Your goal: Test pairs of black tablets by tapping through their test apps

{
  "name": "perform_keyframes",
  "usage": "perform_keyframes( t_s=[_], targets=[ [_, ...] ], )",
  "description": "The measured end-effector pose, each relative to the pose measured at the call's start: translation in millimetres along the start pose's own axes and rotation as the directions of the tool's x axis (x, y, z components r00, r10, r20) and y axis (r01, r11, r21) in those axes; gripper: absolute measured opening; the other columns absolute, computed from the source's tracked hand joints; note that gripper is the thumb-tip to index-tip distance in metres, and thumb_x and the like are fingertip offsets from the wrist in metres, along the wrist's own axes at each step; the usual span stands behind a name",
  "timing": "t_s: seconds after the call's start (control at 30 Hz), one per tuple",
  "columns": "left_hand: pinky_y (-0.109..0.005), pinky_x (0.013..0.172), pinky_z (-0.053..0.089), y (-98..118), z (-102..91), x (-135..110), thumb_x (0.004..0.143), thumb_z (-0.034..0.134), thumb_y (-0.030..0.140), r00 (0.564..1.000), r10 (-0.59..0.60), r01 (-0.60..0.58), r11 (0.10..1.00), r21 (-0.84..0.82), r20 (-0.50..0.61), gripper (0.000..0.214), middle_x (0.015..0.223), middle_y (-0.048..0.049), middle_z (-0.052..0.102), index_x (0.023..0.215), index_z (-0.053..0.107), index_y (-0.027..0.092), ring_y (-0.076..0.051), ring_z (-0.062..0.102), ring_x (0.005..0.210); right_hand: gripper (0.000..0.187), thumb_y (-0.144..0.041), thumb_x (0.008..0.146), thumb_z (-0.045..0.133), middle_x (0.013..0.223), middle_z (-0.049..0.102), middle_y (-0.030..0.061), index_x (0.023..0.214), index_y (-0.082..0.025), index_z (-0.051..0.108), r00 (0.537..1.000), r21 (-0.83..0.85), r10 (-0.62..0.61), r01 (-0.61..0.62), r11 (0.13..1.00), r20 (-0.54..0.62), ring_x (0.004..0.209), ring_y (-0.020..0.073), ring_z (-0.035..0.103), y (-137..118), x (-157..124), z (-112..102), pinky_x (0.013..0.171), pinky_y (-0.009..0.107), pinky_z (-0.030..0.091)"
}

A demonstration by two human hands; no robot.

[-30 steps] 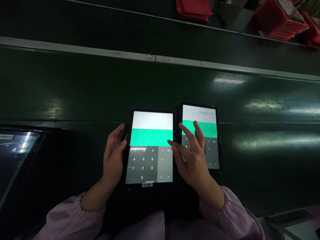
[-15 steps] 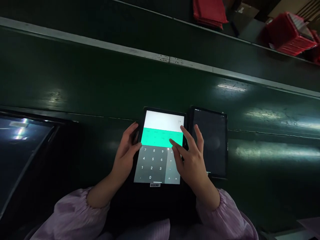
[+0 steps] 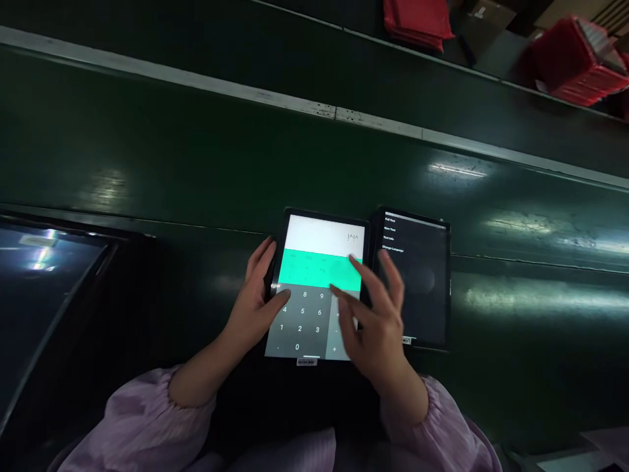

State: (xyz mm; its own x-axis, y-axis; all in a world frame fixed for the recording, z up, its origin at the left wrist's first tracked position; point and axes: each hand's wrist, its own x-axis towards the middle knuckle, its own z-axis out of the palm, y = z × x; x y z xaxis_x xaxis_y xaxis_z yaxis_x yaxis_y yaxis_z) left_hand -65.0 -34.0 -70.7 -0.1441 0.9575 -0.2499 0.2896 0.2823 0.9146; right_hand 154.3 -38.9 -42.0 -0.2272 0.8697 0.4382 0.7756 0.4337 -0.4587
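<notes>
The person's left hand point(image 3: 254, 298) is curled and clamps the left edge of a black-framed tablet showing a calculator point(image 3: 319, 288), with the thumb lying across the screen beside the keypad. The right hand point(image 3: 376, 321) is open, its fingers spread and slightly blurred, and it sits over the right side of the same screen. Its fingertips point(image 3: 352, 260) are over the mint-green band, but whether they touch the glass cannot be told.

That tablet has a white display strip with a few small characters at its right, the mint-green band, and a grey keypad partly covered by the hands. A small white barcode label point(image 3: 306, 362) sits at its lower edge. Just beside it, to the right, lies a second black-framed tablet point(image 3: 415, 288), its dark screen showing a short list of white menu lines.

Both tablets lie flat on a dark green conveyor belt point(image 3: 196, 170), edged by a long pale metal strip point(image 3: 246, 90). A third dark, glossy tablet-like panel point(image 3: 49, 288) lies at the far left. Two pale pink gathered sleeves point(image 3: 132, 419) cover the forearms. Beyond the belt are one stack of flat red items point(image 3: 417, 19) and one red crate point(image 3: 574, 62).
</notes>
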Motion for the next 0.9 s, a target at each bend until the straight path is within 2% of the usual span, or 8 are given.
perform_keyframes(
  t_s=[0.1,0.3,0.4,0.5,0.63,0.7,0.8,0.9],
  targets=[
    [-0.068,0.127,0.045,2,-3.3,0,0.085,0.076,0.043,0.998,-0.048,0.049,0.998,-0.027,0.036,0.080,0.180,-0.0107,0.039,0.162,0.056,0.030,-0.046,0.029,0.169,0.030,-0.016,0.107,0.058,0.146,0.074,0.0137,0.099,-0.020,0.086,0.991,-0.092,0.082,-0.092,0.991,-0.101,0.163,0.0426,0.042,15,0,1,0.121,0.070,0.051],
    [-0.067,0.137,0.027,2,-4.0,2,0.086,0.071,0.035,1.000,-0.012,0.011,0.997,-0.077,-0.006,0.069,0.172,-0.0101,0.051,0.154,0.064,0.028,-0.042,0.024,0.172,0.031,-0.018,0.107,0.058,0.159,0.065,0.0086,0.115,-0.027,0.086,0.998,-0.079,0.059,-0.060,0.995,-0.005,0.167,0.0429,0.033,15,0,12,0.123,0.074,0.046],
    [-0.066,0.139,0.021,2,-2.7,1,0.086,0.070,0.034,1.000,-0.011,0.009,0.997,-0.079,-0.024,0.067,0.169,-0.0099,0.054,0.152,0.065,0.028,-0.041,0.026,0.171,0.030,-0.017,0.107,0.058,0.152,0.070,0.0090,0.106,-0.025,0.087,0.996,-0.084,0.084,-0.085,0.993,-0.022,0.164,0.0426,0.038,17,0,9,0.123,0.074,0.046],
    [-0.065,0.139,0.024,5,-2.0,0,0.087,0.070,0.035,0.999,-0.046,0.044,0.994,-0.101,-0.019,0.067,0.170,-0.0093,0.054,0.153,0.064,0.027,-0.041,0.029,0.170,0.030,-0.018,0.107,0.059,0.148,0.072,0.0103,0.097,-0.024,0.087,0.993,-0.116,0.092,-0.100,0.988,-0.071,0.162,0.0431,0.041,21,0,7,0.122,0.073,0.047],
    [-0.059,0.138,0.032,7,-2.6,-1,0.086,0.075,0.036,0.998,-0.062,0.058,0.991,-0.118,-0.032,0.065,0.170,-0.0077,0.056,0.150,0.066,0.029,-0.040,0.031,0.170,0.029,-0.018,0.106,0.060,0.160,0.063,0.0112,0.116,-0.025,0.086,0.999,-0.087,0.046,-0.045,0.995,0.007,0.166,0.0442,0.034,16,-1,10,0.125,0.073,0.045],
    [-0.058,0.137,0.034,6,-3.5,0,0.086,0.076,0.036,0.997,-0.064,0.059,0.991,-0.123,-0.032,0.063,0.169,-0.0062,0.057,0.148,0.068,0.030,-0.040,0.032,0.169,0.030,-0.017,0.106,0.059,0.160,0.063,0.0116,0.117,-0.025,0.086,0.999,-0.065,0.043,-0.042,0.997,0.018,0.165,0.0437,0.036,17,1,8,0.125,0.072,0.045],
    [-0.058,0.137,0.035,5,-5.2,1,0.088,0.076,0.035,0.998,-0.054,0.050,0.991,-0.127,-0.029,0.059,0.168,-0.0041,0.057,0.147,0.069,0.033,-0.040,0.033,0.169,0.031,-0.019,0.107,0.057,0.155,0.066,0.0111,0.114,-0.026,0.087,0.994,-0.088,0.087,-0.093,0.992,-0.073,0.163,0.0436,0.039,37,5,-2,0.125,0.075,0.044],
    [-0.062,0.136,0.037,4,-5.4,6,0.090,0.075,0.035,0.997,-0.062,0.057,0.990,-0.126,-0.034,0.055,0.168,-0.0028,0.057,0.145,0.071,0.035,-0.040,0.033,0.169,0.031,-0.026,0.110,0.056,0.162,0.059,0.0091,0.117,-0.028,0.086,0.978,-0.161,0.165,-0.185,0.969,-0.130,0.166,0.0471,0.031,71,7,-17,0.127,0.082,0.035]
  ],
)
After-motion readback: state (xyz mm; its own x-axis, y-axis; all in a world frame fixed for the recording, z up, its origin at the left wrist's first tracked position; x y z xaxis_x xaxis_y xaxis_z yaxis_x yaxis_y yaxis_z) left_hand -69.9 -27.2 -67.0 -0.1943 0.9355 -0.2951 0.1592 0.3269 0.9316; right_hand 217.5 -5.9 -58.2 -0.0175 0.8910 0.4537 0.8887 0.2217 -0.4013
